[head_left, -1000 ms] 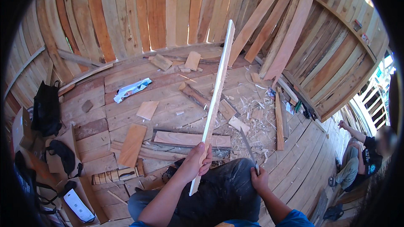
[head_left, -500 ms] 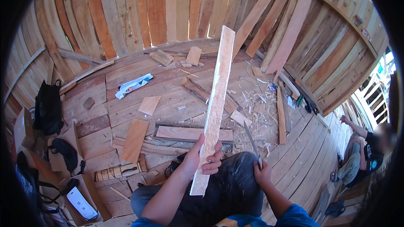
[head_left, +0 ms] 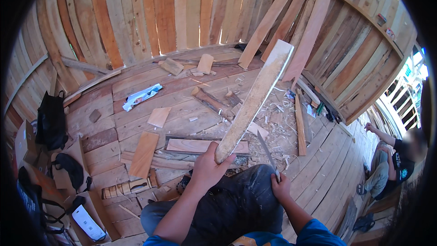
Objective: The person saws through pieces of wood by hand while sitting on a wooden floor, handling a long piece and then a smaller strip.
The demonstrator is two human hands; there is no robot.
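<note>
My left hand (head_left: 210, 166) is closed round the lower end of a long, narrow wooden slat (head_left: 255, 102). The slat tilts up and to the right, with rough fibrous wood on its broad face and a pale edge. My right hand (head_left: 280, 185) rests by my right knee, wrapped round the handle of a knife (head_left: 266, 149). Its long grey blade points up and left, a little below the slat and apart from it. The handle is mostly hidden in my fingers.
Boards, offcuts (head_left: 144, 155), a log piece (head_left: 212, 102) and wood shavings (head_left: 282, 130) lie on the plank floor. Cardboard boxes (head_left: 98, 214) and a black bag (head_left: 51, 118) stand at left. Long planks (head_left: 273, 23) lean on the back wall. Another person (head_left: 391, 166) sits at far right.
The slat has turned from nearly upright to leaning right, its broad face now showing more. My left hand has moved to its lower end. The right hand with the knife has barely shifted.
</note>
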